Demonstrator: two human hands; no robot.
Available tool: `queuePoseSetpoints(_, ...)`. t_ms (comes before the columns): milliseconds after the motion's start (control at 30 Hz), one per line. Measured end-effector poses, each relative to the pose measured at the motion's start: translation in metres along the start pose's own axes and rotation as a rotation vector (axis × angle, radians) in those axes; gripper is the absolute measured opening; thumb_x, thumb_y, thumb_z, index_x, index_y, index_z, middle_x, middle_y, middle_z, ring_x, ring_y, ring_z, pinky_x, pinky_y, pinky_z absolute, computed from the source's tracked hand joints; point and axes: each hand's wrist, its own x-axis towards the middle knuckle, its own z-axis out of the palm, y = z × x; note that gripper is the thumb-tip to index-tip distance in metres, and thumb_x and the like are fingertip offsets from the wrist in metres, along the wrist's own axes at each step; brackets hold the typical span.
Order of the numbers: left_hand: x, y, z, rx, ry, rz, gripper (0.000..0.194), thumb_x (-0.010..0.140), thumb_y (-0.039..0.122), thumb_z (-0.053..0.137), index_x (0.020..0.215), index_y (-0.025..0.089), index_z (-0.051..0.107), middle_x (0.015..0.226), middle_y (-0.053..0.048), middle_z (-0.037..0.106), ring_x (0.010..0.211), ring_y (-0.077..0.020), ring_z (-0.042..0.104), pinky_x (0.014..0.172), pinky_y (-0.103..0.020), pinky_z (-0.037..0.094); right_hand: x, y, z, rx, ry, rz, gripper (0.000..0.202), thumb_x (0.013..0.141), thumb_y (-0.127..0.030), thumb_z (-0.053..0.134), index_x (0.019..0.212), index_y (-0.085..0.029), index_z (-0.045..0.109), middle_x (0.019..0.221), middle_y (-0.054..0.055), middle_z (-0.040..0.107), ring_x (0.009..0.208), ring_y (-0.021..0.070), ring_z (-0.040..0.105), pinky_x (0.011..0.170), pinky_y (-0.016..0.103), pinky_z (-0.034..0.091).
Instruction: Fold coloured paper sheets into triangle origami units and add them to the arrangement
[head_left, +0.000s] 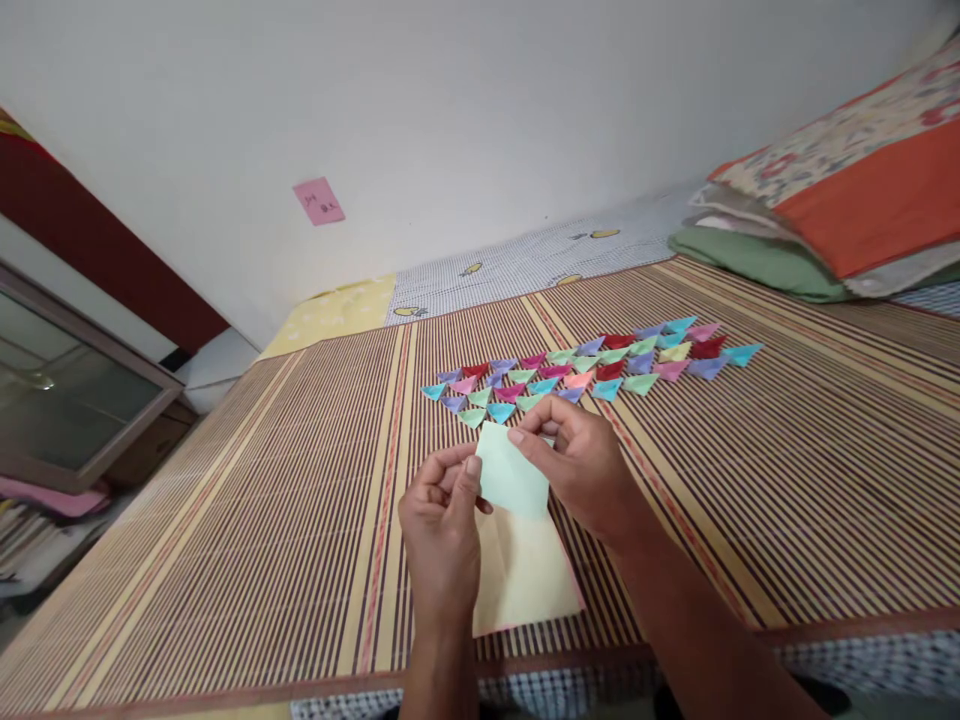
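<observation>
A small pale green sheet of paper is held up between my two hands. My left hand pinches its left edge between thumb and fingers. The upper right corner is gripped by my right hand, thumb in front. Below it, a larger pale yellow sheet lies on the striped mat. Just beyond my hands, several small folded paper pieces in many colours sit in rows on the mat.
Folded bedding is piled at the back right. A patterned cloth runs along the wall behind the mat. A pink note is on the wall. A glass-doored cabinet stands at the left.
</observation>
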Motion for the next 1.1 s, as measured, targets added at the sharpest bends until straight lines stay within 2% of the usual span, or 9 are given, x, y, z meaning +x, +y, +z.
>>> queuePoseSetpoints(133, -0.003, 0.004, 0.0, 0.032, -0.033, 0.035, 0.026, 0.091, 0.036, 0.07, 0.112, 0.021, 0.071, 0.073, 0.001, 0.067, 0.062, -0.012, 0.057, 0.059, -0.021, 0.047, 0.001, 0.001, -0.001, 0.011, -0.017, 0.004, 0.008, 0.086, -0.025, 0.067, 0.083, -0.02, 0.061, 0.071, 0.0, 0.066, 0.062, 0.0152, 0.061, 0.053, 0.025, 0.047)
queuePoseSetpoints(233, -0.002, 0.006, -0.003, 0.044, -0.142, 0.039, 0.026, 0.092, 0.036, 0.069, 0.114, 0.022, 0.073, 0.088, -0.004, 0.071, 0.074, -0.0142, 0.061, 0.066, -0.024, 0.049, 0.0, 0.001, 0.0, 0.021, -0.038, 0.014, 0.007, 0.086, -0.025, 0.067, 0.085, -0.02, 0.063, 0.072, 0.0, 0.066, 0.061, 0.0149, 0.061, 0.053, 0.025, 0.046)
queuePoseSetpoints(367, 0.002, 0.003, -0.008, -0.056, -0.269, -0.105, 0.023, 0.089, 0.033, 0.073, 0.107, 0.02, 0.077, 0.088, -0.005, 0.073, 0.074, -0.0141, 0.063, 0.07, -0.025, 0.05, -0.001, -0.002, 0.001, 0.002, -0.088, 0.009, 0.007, 0.088, -0.026, 0.066, 0.085, -0.02, 0.064, 0.073, 0.0, 0.067, 0.063, 0.0144, 0.061, 0.052, 0.024, 0.045)
queuePoseSetpoints(467, 0.005, 0.0, -0.007, -0.215, -0.201, -0.2, 0.02, 0.083, 0.031, 0.079, 0.099, 0.018, 0.079, 0.089, -0.006, 0.076, 0.078, -0.0155, 0.068, 0.074, -0.026, 0.053, -0.002, -0.007, 0.001, 0.017, -0.08, 0.011, 0.015, 0.093, -0.035, 0.064, 0.095, -0.02, 0.065, 0.077, 0.001, 0.069, 0.063, 0.0144, 0.061, 0.052, 0.024, 0.046)
queuePoseSetpoints(567, 0.009, 0.0, -0.005, -0.393, -0.037, -0.254, 0.022, 0.073, 0.028, 0.085, 0.092, 0.017, 0.08, 0.09, -0.008, 0.078, 0.078, -0.0181, 0.072, 0.074, -0.03, 0.058, -0.004, -0.013, -0.002, 0.016, -0.038, -0.043, 0.023, 0.097, -0.041, 0.059, 0.107, -0.02, 0.064, 0.086, 0.004, 0.071, 0.073, 0.0171, 0.067, 0.062, 0.028, 0.053)
queuePoseSetpoints(633, 0.013, 0.0, -0.005, -0.493, 0.058, -0.277, 0.023, 0.07, 0.023, 0.086, 0.092, 0.016, 0.08, 0.092, -0.009, 0.079, 0.076, -0.0181, 0.073, 0.071, -0.029, 0.059, -0.005, -0.017, -0.003, -0.095, -0.021, -0.133, 0.023, 0.094, -0.039, 0.064, 0.109, -0.022, 0.065, 0.094, 0.005, 0.073, 0.082, 0.0195, 0.068, 0.072, 0.032, 0.055)
queuePoseSetpoints(733, 0.017, 0.001, -0.008, -0.605, 0.143, -0.324, 0.019, 0.072, 0.013, 0.081, 0.091, 0.012, 0.08, 0.091, -0.011, 0.079, 0.074, -0.0158, 0.073, 0.068, -0.023, 0.059, -0.01, -0.023, -0.002, -0.28, -0.079, -0.286, 0.033, 0.084, -0.037, 0.078, 0.112, -0.025, 0.066, 0.103, 0.005, 0.072, 0.089, 0.0229, 0.067, 0.079, 0.037, 0.056)
queuePoseSetpoints(900, 0.018, 0.004, -0.007, -0.717, 0.188, -0.395, 0.017, 0.079, 0.002, 0.069, 0.09, 0.009, 0.08, 0.093, -0.013, 0.079, 0.078, -0.0157, 0.074, 0.071, -0.021, 0.061, -0.017, -0.026, 0.008, -0.39, -0.078, -0.456, 0.034, 0.087, -0.026, 0.075, 0.119, -0.024, 0.062, 0.116, 0.008, 0.068, 0.11, 0.0264, 0.065, 0.093, 0.04, 0.054)
queuePoseSetpoints(1100, 0.016, 0.0, -0.005, -0.752, 0.164, -0.393, 0.018, 0.078, 0.002, 0.07, 0.091, 0.008, 0.08, 0.09, -0.013, 0.079, 0.075, -0.0156, 0.074, 0.069, -0.021, 0.061, -0.017, -0.024, 0.011, -0.45, -0.052, -0.533, 0.021, 0.092, -0.018, 0.068, 0.112, -0.022, 0.065, 0.111, 0.008, 0.067, 0.11, 0.0237, 0.064, 0.095, 0.039, 0.054)
